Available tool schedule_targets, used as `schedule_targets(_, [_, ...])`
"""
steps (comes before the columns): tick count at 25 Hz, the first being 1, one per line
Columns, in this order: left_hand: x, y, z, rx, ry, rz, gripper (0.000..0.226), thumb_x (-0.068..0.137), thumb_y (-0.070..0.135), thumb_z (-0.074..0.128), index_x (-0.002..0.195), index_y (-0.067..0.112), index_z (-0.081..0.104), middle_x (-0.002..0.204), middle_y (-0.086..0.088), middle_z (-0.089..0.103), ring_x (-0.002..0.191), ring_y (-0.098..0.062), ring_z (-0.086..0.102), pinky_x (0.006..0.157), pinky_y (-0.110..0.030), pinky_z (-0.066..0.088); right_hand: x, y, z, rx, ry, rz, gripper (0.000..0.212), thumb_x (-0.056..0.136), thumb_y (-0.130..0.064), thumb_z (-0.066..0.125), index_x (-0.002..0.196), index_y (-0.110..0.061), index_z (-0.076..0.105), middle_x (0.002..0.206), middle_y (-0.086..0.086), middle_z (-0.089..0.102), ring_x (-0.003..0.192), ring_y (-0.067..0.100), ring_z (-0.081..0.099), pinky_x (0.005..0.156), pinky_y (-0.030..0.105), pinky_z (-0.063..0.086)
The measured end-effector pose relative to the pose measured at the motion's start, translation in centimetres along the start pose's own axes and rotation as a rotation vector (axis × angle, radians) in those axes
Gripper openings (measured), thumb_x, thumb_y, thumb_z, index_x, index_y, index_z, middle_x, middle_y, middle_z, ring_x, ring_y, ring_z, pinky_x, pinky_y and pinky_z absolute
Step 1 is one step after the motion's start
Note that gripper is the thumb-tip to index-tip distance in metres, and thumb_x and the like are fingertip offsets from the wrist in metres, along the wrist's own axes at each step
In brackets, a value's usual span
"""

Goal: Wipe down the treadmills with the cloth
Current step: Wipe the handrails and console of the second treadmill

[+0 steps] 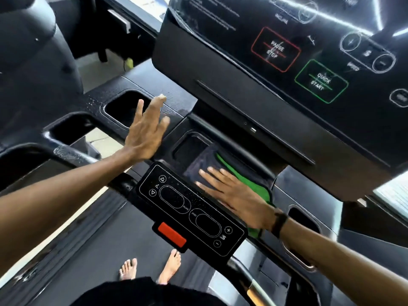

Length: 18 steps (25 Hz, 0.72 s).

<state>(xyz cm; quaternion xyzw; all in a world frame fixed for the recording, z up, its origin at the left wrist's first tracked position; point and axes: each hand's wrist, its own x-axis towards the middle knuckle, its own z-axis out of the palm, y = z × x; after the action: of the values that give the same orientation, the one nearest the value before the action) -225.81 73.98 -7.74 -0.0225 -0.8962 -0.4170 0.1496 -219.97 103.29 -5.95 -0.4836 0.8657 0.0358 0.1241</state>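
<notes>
I stand on a black treadmill, facing its console tray (pixel 181 107). A green cloth (pixel 256 184) lies on the tray's middle section, just behind the small control panel (pixel 189 208). My right hand (pixel 234 195) presses flat on the cloth with straight fingers, covering most of it. My left hand (pixel 145 129) hovers with spread fingers over the tray's left part, beside a rectangular cup holder (pixel 123 107), and holds nothing. Water droplets show on the tray near the left hand.
The big touch display (pixel 298 62) with PAUSE/STOP and QUICK START boxes rises behind the tray. A red stop tab (pixel 172 234) hangs under the control panel. Handrails (pixel 72 153) run left and right. My bare feet (pixel 150 269) stand on the belt. Another machine stands far left.
</notes>
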Motion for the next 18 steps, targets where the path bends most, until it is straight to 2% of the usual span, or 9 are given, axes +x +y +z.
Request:
schedule_targets(2, [0.0,-1.0,0.4,0.080,-0.030,0.089,0.060,0.100,0.034,0.027,0.153,0.006,0.026,0.160,-0.006,0.033,0.145,-0.008,0.030,0.125,-0.039,-0.006,-3.6,1.2,0.8,-0.040,-0.016,-0.054,0.059,0.101,-0.032,0.018,0.159,-0.025,0.008,0.167,0.002,0.002,0.154,0.023,-0.002,0.122,0.049,0.014])
schedule_targets(3, [0.0,-1.5,0.6,0.107,-0.048,0.113,0.061,0.099,0.035,0.025,0.152,0.005,0.026,0.159,-0.007,0.033,0.147,-0.017,0.031,0.125,-0.040,-0.006,-4.6,2.0,1.1,-0.029,-0.021,-0.046,0.057,0.104,-0.036,0.022,0.159,-0.026,0.012,0.167,0.001,0.006,0.154,0.023,0.002,0.121,0.049,0.016])
schedule_targets(6, [0.3,-1.9,1.0,0.120,-0.039,0.114,0.059,0.099,0.034,0.028,0.151,0.004,0.026,0.159,-0.008,0.034,0.147,-0.022,0.032,0.125,-0.044,-0.003,-3.5,4.6,0.7,-0.024,0.016,0.115,0.057,0.105,-0.044,0.025,0.158,-0.026,0.017,0.167,0.001,0.008,0.154,0.024,0.003,0.121,0.048,0.014])
schedule_targets(9, [0.6,-1.4,0.9,0.032,0.030,0.074,0.062,0.098,0.035,0.032,0.151,0.004,0.026,0.158,-0.006,0.034,0.146,-0.015,0.033,0.125,-0.041,-0.004,0.1,5.6,0.1,-0.094,0.065,0.203,0.058,0.105,-0.043,0.020,0.159,-0.021,0.013,0.166,0.005,0.005,0.153,0.025,-0.003,0.123,0.045,0.007])
schedule_targets(10, [0.6,-1.2,0.8,-0.004,0.054,0.050,0.062,0.098,0.035,0.033,0.152,0.004,0.026,0.158,-0.003,0.033,0.147,-0.005,0.028,0.125,-0.040,-0.004,1.4,5.6,-0.1,-0.114,0.071,0.205,0.059,0.105,-0.043,0.019,0.159,-0.020,0.012,0.166,0.006,0.004,0.153,0.025,-0.003,0.124,0.043,0.005])
schedule_targets(11, [0.6,-1.0,0.7,-0.048,0.071,0.023,0.061,0.099,0.033,0.035,0.152,0.004,0.026,0.157,0.002,0.031,0.144,0.012,0.019,0.125,-0.040,-0.003,2.8,5.7,-0.2,-0.127,0.084,0.197,0.058,0.105,-0.043,0.018,0.159,-0.020,0.012,0.166,0.006,0.004,0.153,0.025,-0.001,0.124,0.042,0.004])
schedule_targets(13, [0.4,-0.5,0.5,-0.131,0.074,-0.039,0.058,0.100,0.026,0.039,0.151,0.002,0.026,0.151,0.007,0.028,0.121,0.040,-0.004,0.124,-0.046,0.000,6.2,5.5,-0.9,-0.137,0.112,0.190,0.058,0.105,-0.044,0.020,0.159,-0.022,0.015,0.166,0.006,0.007,0.153,0.025,0.004,0.124,0.042,0.005])
schedule_targets(15, [0.2,-0.1,0.2,-0.160,0.087,-0.073,0.055,0.102,0.023,0.041,0.152,0.003,0.026,0.155,0.001,0.030,0.109,0.045,-0.012,0.124,-0.050,0.003,10.0,5.0,-1.5,-0.126,0.136,0.204,0.058,0.104,-0.043,0.023,0.158,-0.022,0.019,0.166,0.004,0.012,0.152,0.025,0.011,0.124,0.042,0.008])
schedule_targets(18, [0.2,-0.4,0.5,-0.158,0.097,-0.124,0.056,0.104,0.028,0.040,0.153,0.006,0.026,0.161,-0.005,0.029,0.117,0.035,-0.007,0.124,-0.050,0.004,14.0,3.1,-1.7,-0.059,0.157,0.238,0.060,0.101,-0.045,0.021,0.157,-0.024,0.024,0.165,0.003,0.016,0.152,0.025,0.014,0.123,0.042,0.008])
